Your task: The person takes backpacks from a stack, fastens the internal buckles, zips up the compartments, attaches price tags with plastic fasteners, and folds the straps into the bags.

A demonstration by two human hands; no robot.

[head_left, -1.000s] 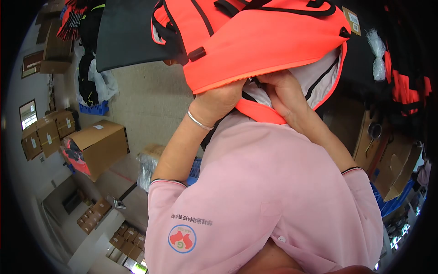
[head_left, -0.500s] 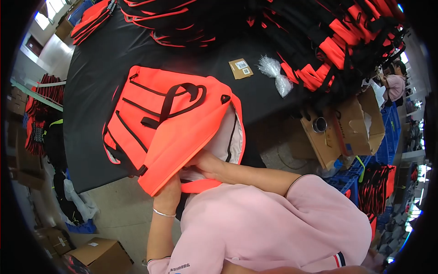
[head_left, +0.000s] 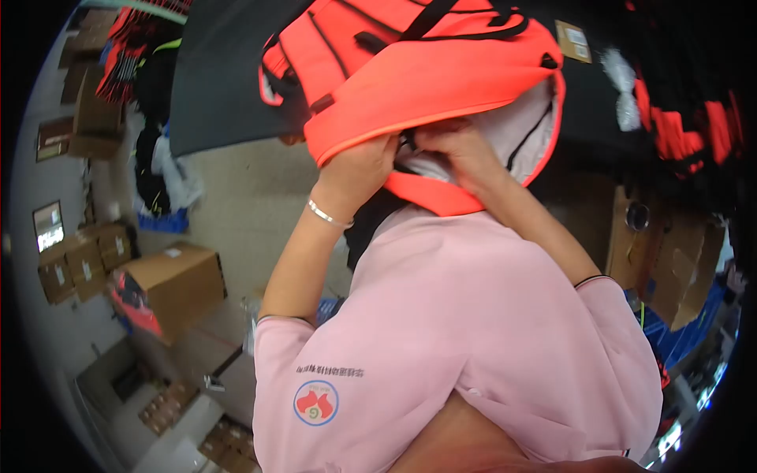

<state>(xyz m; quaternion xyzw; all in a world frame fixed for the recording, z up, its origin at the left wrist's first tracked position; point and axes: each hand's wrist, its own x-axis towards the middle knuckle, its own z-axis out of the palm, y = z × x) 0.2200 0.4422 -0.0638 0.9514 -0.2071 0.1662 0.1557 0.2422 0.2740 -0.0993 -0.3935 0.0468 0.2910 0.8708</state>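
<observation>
A bright orange backpack (head_left: 441, 83) with black straps and a pale lining lies over the near edge of the black-covered table, its opening towards my chest. My left hand (head_left: 359, 169) is closed at the left of the opening, its fingers partly hidden under the orange edge. My right hand (head_left: 461, 150) reaches inside the opening, fingers pinched together beside the lining. Between the two hands a small dark piece shows, too unclear to name. An orange lower edge (head_left: 434, 195) of the bag rests against my shirt.
The black tabletop (head_left: 229, 79) carries a cardboard label (head_left: 573, 41), a clear plastic bundle (head_left: 621, 91) and black-and-orange bags (head_left: 694, 134) at right. An open carton (head_left: 670, 260) stands right. A cardboard box (head_left: 177, 288) is on the floor at left.
The view has tilted down and shifted left, so the backpack sits higher in the picture. My hands are less covered by the bag's edge and remain at its opening.
</observation>
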